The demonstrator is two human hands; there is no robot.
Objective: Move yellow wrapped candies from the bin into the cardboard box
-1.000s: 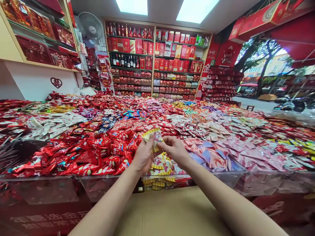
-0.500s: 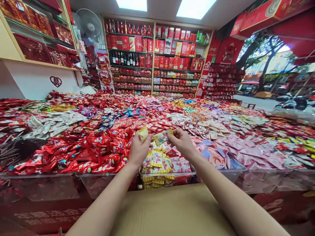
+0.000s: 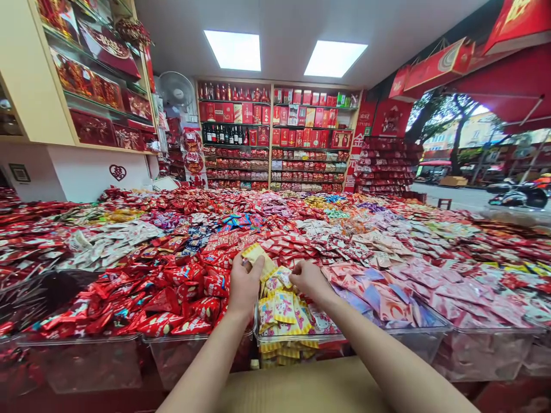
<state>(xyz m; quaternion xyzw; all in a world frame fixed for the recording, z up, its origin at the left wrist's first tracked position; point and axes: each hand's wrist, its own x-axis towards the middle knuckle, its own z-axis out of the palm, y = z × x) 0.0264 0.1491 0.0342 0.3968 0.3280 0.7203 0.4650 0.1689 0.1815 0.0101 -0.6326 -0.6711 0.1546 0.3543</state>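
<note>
My left hand [image 3: 243, 284] holds a yellow candy packet [image 3: 255, 253] above a clear bin [image 3: 297, 339] of yellow and pink candy packets [image 3: 279, 307]. My right hand [image 3: 309, 281] reaches down onto the same pile, its fingertips touching the packets; whether it grips one I cannot tell. Both forearms stretch forward over a brown cardboard surface [image 3: 301, 387] at the near edge.
Left of the bin lie red candy bags [image 3: 172, 292], right of it pink packets [image 3: 387, 295]. The whole counter is covered with heaps of wrapped sweets in clear bins. Shelves [image 3: 275, 137] with red boxes and bottles stand behind. A street opening [image 3: 473, 172] is at right.
Both hands have dropped from in front of me down to the pile. The right hand's packet is no longer held up. The camera has tilted upward.
</note>
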